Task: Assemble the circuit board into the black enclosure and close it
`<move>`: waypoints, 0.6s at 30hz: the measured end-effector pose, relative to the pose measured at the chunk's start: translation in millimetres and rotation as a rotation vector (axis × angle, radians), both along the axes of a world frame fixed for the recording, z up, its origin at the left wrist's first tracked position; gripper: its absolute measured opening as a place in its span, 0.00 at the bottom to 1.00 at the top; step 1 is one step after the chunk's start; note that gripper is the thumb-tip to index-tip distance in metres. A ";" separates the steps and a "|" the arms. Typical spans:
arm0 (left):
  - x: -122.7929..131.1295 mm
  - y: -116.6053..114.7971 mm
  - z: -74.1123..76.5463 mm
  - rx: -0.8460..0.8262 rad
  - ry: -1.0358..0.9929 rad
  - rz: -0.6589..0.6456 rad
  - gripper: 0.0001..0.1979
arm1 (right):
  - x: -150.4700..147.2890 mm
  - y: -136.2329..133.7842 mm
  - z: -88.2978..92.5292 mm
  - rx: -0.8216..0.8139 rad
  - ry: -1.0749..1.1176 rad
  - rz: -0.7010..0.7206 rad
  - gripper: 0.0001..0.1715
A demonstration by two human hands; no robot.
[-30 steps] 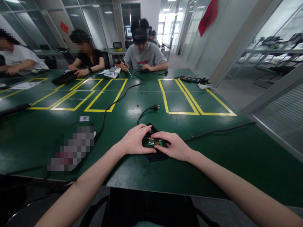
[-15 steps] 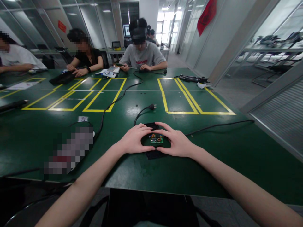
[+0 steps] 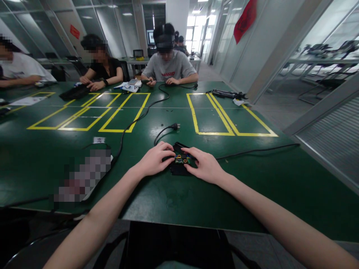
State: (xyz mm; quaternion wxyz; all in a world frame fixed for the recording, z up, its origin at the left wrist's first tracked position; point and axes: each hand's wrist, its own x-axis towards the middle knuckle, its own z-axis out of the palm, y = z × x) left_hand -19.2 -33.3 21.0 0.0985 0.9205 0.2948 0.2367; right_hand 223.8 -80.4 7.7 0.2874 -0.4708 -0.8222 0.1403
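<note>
A black power adapter case (image 3: pixel 177 170) lies on the green table (image 3: pixel 174 201) in front of me, with a small green circuit board (image 3: pixel 181 160) showing in it. My left hand (image 3: pixel 153 160) grips the case's left side, fingers curled over its top edge. My right hand (image 3: pixel 202 164) holds the right side, fingertips resting by the board. A black cord with a plug (image 3: pixel 175 127) runs from the case toward the far side.
Yellow tape rectangles (image 3: pixel 213 116) mark the table. A long black cable (image 3: pixel 258 150) runs off to the right. A blurred-out object (image 3: pixel 84 175) and a small white tag (image 3: pixel 98 140) lie at the left. Three people sit working at the far side.
Both hands and the case have shifted slightly away from me on the table. My fingers have closed in tighter over the circuit board, and the plug has slid a little leftward.
</note>
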 end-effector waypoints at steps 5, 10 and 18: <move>-2.9 -2.2 -0.2 -0.045 0.022 0.051 0.08 | 12.0 5.6 0.5 0.024 0.014 0.106 0.34; -2.8 -3.3 -1.2 -0.056 -0.011 0.008 0.07 | 15.4 11.8 1.9 0.057 0.024 0.191 0.31; -0.1 -2.2 -1.8 -0.062 -0.051 -0.008 0.07 | 3.4 9.4 -6.3 0.076 0.056 0.114 0.27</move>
